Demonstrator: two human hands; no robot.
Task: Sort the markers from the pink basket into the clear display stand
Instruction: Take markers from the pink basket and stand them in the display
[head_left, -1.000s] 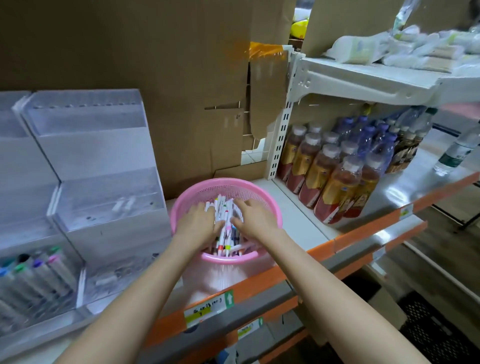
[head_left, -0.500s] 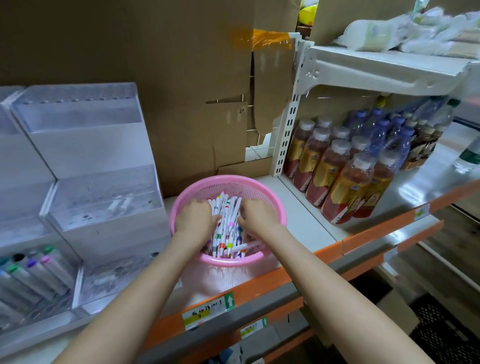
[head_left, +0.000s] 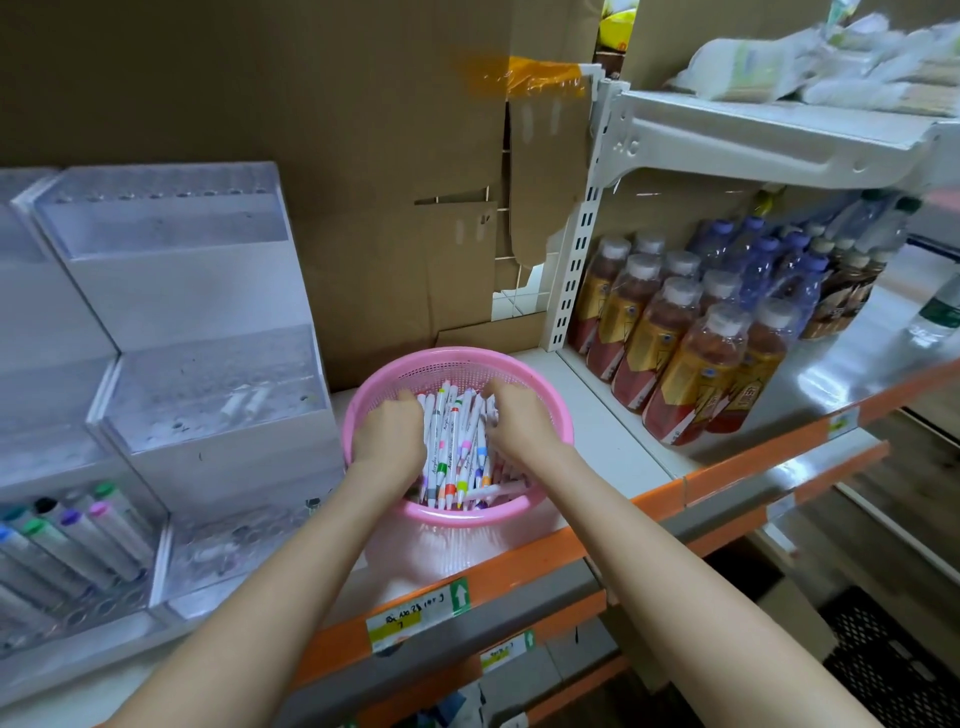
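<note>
Markers (head_left: 453, 448), slim white barrels, in round pink mesh basket (head_left: 453, 357), left hand (head_left: 389, 441) and right hand (head_left: 519, 427) curled around them

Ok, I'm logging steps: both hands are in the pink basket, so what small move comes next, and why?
Probably press the markers together and lift the bunch: left hand and right hand flank it inside the pink basket, none raised yet.
</note>
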